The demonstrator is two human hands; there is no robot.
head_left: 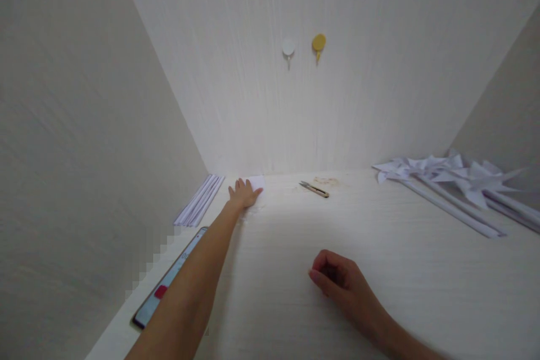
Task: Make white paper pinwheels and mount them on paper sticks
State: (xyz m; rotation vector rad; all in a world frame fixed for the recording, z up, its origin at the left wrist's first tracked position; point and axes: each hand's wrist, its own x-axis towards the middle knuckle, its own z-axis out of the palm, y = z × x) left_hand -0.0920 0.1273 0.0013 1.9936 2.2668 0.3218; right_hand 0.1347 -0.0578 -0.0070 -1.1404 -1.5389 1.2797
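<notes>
My left hand [243,194] reaches to the back of the white table, its fingers spread over a small white piece of paper [256,181] by the wall. Part of that paper is hidden under the hand. My right hand [340,281] hovers over the table nearer to me, fingers curled and thumb against the index fingertip, with nothing visible in the pinch. Between the hands and farther back lies a pair of thread snips [314,189], its blades pointing left.
Rolled white paper sticks [200,201] lie at the left wall. A phone [169,281] with a lit screen rests partly behind my left forearm. Several white paper pinwheels [447,174] on sticks are piled at the back right. White [288,48] and yellow [319,43] hooks are on the wall.
</notes>
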